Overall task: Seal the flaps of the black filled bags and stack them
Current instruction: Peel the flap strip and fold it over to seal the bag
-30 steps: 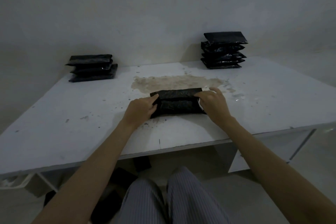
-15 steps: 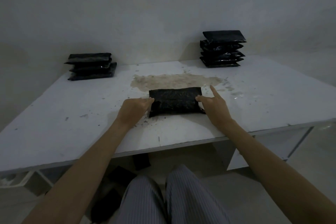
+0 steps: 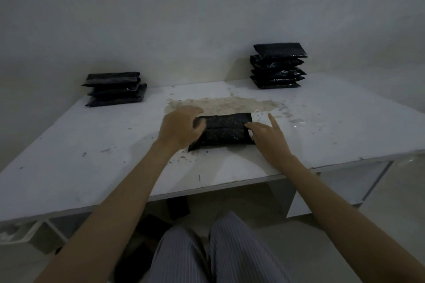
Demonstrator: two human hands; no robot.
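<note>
Black filled bag (image 3: 224, 130) lying flat at the centre of the white table (image 3: 333, 122), long axis left to right, between both hands. Left hand (image 3: 180, 127) curls over the left end, gripping it; right hand (image 3: 268, 134) pinches the right end at the flap seam, index finger raised. Each hand meets its own end; stacks stand far left (image 3: 113, 88) and far right (image 3: 278, 65)

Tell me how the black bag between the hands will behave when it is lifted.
The black bag looks plump and creased, so it will probably sag rather than stay stiff. Its glossy film may be slippery. Lying flat like the right stack, it seems unlikely to roll.
</note>
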